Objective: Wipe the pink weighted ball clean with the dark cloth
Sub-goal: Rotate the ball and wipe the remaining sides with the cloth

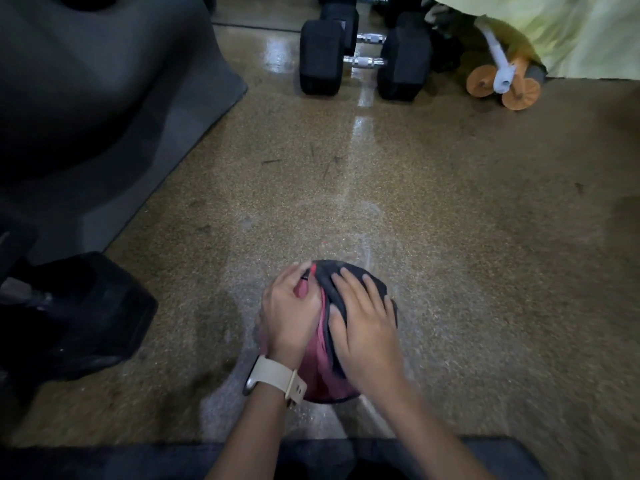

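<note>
Pink weighted ball (318,368) low in the middle of the view, resting on the speckled brown floor (450,237) between two hands; only a pink strip down the middle and the near lower curve on show, the rest hidden under hands and cloth. Dark cloth (327,277) draped over the far and right part of the ball; its right edge hard to tell from the shadow. Left hand (289,317) cupped on the ball's left side, fingers curved round it toward the top, a small pink patch showing between fingers and thumb; beige-strapped watch (273,375) on that wrist. Right hand (363,327) laid flat on the cloth, fingers straight and spread, pressing it to the ball, gripping nothing. Both forearms blurred and cut off by the bottom edge.

Far ahead, two black hex dumbbells (320,57) with chrome handles, one behind the other; the rear one partly hidden by the front one and cut by the top edge. Right of them an orange two-wheeled ab roller (502,84) with a pale handle, partly tucked under yellow-green fabric (554,29), itself cut off at the top right corner. At the left a dark mat (156,140) bearing a large dark rounded shape (86,81), too dim to name; nearer, a black hex weight (86,317), its handle lost in shadow. Dark band (104,462) along the bottom edge; cannot tell what.
</note>
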The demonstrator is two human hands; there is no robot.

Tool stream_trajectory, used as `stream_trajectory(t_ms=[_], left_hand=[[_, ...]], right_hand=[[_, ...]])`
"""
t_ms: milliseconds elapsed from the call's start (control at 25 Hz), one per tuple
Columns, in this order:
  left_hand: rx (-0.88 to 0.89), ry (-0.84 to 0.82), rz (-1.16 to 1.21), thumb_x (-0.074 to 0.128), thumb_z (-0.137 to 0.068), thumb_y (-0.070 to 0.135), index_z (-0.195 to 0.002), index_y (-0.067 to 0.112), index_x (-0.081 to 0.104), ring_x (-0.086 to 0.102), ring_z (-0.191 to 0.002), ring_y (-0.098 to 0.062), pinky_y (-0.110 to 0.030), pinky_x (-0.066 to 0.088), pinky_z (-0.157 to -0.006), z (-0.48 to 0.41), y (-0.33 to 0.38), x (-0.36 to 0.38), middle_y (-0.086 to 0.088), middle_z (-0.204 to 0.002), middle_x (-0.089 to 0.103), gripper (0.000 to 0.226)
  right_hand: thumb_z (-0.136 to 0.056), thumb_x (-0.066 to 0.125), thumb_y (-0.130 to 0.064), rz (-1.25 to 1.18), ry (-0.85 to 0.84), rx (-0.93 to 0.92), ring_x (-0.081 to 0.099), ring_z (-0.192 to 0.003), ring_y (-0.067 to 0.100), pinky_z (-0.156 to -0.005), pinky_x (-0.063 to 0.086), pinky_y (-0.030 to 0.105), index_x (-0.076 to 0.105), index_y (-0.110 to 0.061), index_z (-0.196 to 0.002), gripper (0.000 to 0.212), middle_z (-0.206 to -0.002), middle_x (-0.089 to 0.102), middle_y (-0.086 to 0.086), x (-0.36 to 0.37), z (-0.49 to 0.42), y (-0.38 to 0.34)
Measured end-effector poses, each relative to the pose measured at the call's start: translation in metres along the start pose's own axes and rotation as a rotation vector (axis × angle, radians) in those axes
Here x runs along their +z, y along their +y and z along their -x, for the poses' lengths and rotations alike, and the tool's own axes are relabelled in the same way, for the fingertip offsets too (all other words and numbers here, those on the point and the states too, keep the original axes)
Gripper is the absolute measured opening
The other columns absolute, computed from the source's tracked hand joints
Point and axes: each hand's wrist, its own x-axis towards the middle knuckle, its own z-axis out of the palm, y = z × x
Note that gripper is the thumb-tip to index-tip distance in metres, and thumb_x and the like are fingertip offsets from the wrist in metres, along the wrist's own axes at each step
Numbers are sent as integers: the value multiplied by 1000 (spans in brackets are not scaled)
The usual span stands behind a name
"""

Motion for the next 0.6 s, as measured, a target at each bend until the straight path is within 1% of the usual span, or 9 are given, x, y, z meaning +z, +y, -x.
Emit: stream_trajectory(t_ms=[120, 200, 240, 280, 360, 440, 480, 560, 600], left_hand=[[5, 17, -57, 54, -89, 52, -122, 32, 74, 59, -130, -14, -39, 46, -111, 7, -3, 3, 14, -136, 67, 44], [-22, 41, -44, 43, -82, 62, -122, 37, 73, 58, -131, -13, -43, 46, -111, 10, 0, 4, 18, -137, 65, 56], [-23, 37, -36, 44, -83, 61, -121, 37, 73, 60, -129, -14, -43, 47, -110, 8, 2, 3, 17, -135, 66, 53], [-18, 32, -38, 50, -87, 55, -120, 35, 74, 62, -126, -16, -41, 48, -108, 6, 3, 3, 14, -132, 69, 45], [-23, 23, -27, 61, -94, 36, -118, 32, 76, 66, -119, -17, -37, 50, -103, 2, 2, 1, 10, -126, 72, 28], [-37, -8, -4, 62, -93, 30, -118, 36, 75, 66, -118, -14, -35, 52, -102, 0, -2, -2, 13, -126, 72, 28], [-31, -16, -1, 61, -92, 34, -118, 39, 74, 66, -118, -12, -36, 52, -102, -1, -6, -3, 16, -126, 72, 30], [-12, -11, -10, 54, -87, 47, -119, 40, 73, 65, -120, -13, -38, 52, -103, -1, -7, -2, 17, -128, 71, 37], [-17, 0, -6, 53, -86, 51, -120, 38, 73, 64, -123, -13, -39, 51, -105, 0, -5, -1, 17, -130, 70, 41]], right_hand=[[-92, 28, -41, -25, -180, 137, 51, -122, 27, -99, 39, 46, 59, -22, -118, 44, -124, 62, 3, -3, -64, 6], [-94, 34, -38, -40, -239, 228, 57, -111, 32, -91, 43, 44, 61, -19, -108, 35, -112, 65, 8, -5, -88, 4], [-95, 33, -39, -6, -206, 216, 56, -114, 30, -94, 41, 46, 60, -20, -111, 36, -114, 65, 6, -4, -82, 2], [-96, 28, -41, 13, -141, 164, 51, -123, 27, -100, 37, 47, 57, -23, -120, 41, -124, 62, 1, -3, -63, 1], [-94, 17, -45, -26, -46, 49, 26, -144, 16, -117, 18, 46, 42, -29, -142, 56, -150, 40, -11, -6, -8, -10], [-93, 14, -46, -27, -57, -9, 6, -147, 7, -118, 1, 40, 30, -32, -149, 59, -156, 20, -20, -8, 23, -9], [-93, 14, -46, -30, -76, -10, 6, -147, 7, -118, 2, 40, 31, -32, -148, 59, -156, 22, -21, -7, 17, -6], [-94, 21, -43, -67, -151, 48, 30, -142, 17, -116, 21, 47, 47, -28, -136, 52, -147, 45, -9, -3, -30, 3], [-94, 27, -40, -69, -202, 122, 45, -131, 25, -108, 35, 48, 56, -24, -123, 44, -133, 57, 1, -4, -61, 4]])
